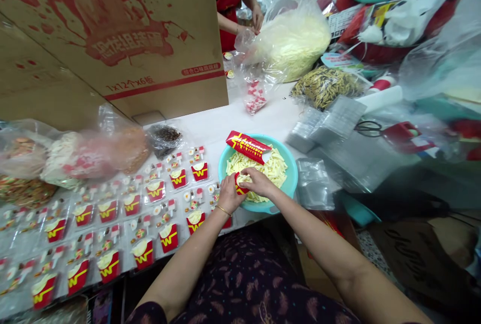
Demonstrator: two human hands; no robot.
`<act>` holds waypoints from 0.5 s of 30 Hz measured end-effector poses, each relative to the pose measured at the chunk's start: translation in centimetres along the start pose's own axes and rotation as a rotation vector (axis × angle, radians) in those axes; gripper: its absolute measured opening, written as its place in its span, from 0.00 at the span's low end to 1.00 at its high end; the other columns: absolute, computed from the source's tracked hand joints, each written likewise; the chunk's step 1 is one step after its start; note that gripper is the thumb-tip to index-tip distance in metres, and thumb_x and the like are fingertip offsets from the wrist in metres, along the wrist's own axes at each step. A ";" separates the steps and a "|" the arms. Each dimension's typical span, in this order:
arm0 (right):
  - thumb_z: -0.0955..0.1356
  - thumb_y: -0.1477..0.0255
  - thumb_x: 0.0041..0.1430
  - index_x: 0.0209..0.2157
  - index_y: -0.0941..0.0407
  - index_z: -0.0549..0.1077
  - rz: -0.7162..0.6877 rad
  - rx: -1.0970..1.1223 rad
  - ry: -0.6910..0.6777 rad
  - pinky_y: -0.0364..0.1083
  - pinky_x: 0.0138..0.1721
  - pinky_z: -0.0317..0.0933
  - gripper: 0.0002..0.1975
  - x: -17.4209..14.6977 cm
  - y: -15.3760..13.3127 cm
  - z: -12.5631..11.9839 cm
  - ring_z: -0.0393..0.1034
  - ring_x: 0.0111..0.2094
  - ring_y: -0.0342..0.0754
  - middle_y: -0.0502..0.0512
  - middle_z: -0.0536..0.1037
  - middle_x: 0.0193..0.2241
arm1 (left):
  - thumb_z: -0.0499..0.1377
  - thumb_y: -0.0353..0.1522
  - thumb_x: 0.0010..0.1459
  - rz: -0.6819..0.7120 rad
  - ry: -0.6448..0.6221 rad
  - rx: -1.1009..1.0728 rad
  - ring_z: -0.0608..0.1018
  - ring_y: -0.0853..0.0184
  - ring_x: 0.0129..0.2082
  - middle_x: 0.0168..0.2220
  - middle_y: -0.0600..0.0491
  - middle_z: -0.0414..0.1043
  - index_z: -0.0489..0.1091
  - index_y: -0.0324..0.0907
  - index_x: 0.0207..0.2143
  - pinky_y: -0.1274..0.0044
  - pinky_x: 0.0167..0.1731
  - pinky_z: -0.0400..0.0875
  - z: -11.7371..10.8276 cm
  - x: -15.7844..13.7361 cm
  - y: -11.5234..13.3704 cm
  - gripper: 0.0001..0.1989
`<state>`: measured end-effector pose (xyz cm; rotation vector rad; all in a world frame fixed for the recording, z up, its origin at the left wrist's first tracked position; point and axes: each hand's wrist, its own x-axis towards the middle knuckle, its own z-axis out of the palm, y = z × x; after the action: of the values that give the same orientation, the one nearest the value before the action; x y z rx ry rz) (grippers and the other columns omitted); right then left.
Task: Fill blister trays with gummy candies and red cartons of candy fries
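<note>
Over a turquoise basin of pale yellow fry-shaped pieces, my left hand is closed round a small red fry box. My right hand has its fingers curled at the box's opening, with pale pieces at the fingertips; how many is hidden. Across the far side of the basin lies a stack of red and yellow fry boxes. Left of the basin, rows of clear trays hold filled red fry boxes beside tiny toy food pieces.
A large cardboard box stands at the back left. Bags of small pieces line the left. Behind, another person's hand is at a big bag of pale pieces. Clear plastic packs and scissors lie right.
</note>
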<state>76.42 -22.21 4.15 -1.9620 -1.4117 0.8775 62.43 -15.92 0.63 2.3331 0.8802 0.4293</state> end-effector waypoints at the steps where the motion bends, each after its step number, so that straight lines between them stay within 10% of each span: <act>1: 0.67 0.75 0.45 0.44 0.60 0.67 -0.004 0.012 0.003 0.46 0.42 0.58 0.20 0.0 0.1 -0.2 0.65 0.41 0.47 0.58 0.70 0.41 | 0.63 0.33 0.37 -0.010 0.008 -0.004 0.66 0.57 0.43 0.41 0.47 0.61 0.53 0.40 0.49 0.64 0.43 0.62 0.0 0.0 0.0 0.35; 8: 0.62 0.83 0.44 0.32 0.58 0.73 -0.004 -0.017 0.002 0.44 0.39 0.59 0.14 0.1 -0.3 0.0 0.68 0.35 0.47 0.54 0.75 0.32 | 0.62 0.33 0.39 0.048 0.026 -0.037 0.66 0.58 0.43 0.42 0.47 0.62 0.53 0.39 0.49 0.66 0.44 0.62 0.3 0.0 0.5 0.33; 15: 0.65 0.81 0.43 0.43 0.57 0.69 -0.138 0.124 0.009 0.46 0.43 0.58 0.22 0.0 -0.1 -1.0 0.66 0.40 0.46 0.56 0.71 0.42 | 0.63 0.36 0.38 -0.020 0.074 -0.093 0.67 0.58 0.44 0.42 0.47 0.62 0.53 0.40 0.48 0.65 0.44 0.62 0.3 0.1 -0.3 0.34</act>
<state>77.17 -22.28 4.85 -1.7527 -1.4337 0.8697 62.48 -15.83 0.20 2.2347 0.8983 0.5400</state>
